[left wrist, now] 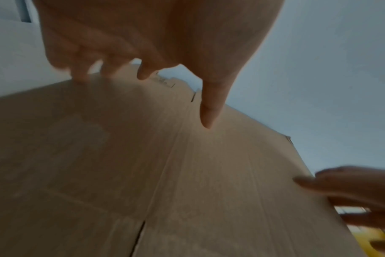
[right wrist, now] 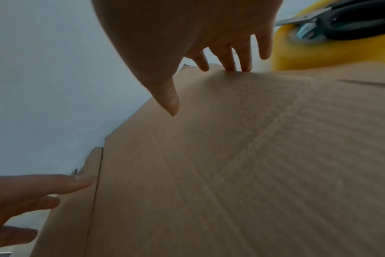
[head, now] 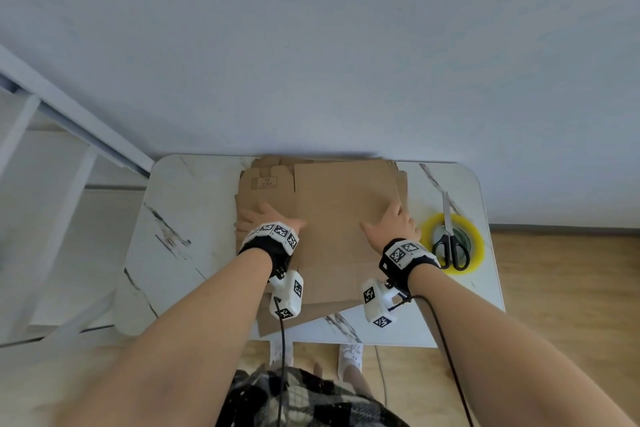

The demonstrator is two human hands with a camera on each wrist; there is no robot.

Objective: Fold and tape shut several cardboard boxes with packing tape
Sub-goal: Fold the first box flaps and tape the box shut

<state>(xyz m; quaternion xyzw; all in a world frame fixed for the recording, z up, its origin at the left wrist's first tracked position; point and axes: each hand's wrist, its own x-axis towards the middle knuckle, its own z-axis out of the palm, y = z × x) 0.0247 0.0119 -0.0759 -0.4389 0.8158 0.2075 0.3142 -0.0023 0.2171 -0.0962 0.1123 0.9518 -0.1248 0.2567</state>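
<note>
Both forearms fill the near field, each with a black wrist strap carrying white blocks printed with black-and-white square marker codes, no readable text. Left hand [head: 266,218] lies flat, grip wide, fingers [left wrist: 143,73] spread and resting on the flattened cardboard boxes [head: 332,218], holding nothing. Right hand [head: 393,224] likewise flat, grip wide, fingertips at the stack's right edge. Cardboard stack sits directly under both hands on the white marble-pattern bench [head: 180,218] and extends away from them to the wall. Beyond the left hand, a lower sheet carries a small printed box label [head: 264,182], too small to read. Just right of the right hand: yellow packing tape roll [head: 478,236], lying flat. Black-handled scissors [head: 450,246] rest on top of the roll, blades pointing away toward the wall.
</note>
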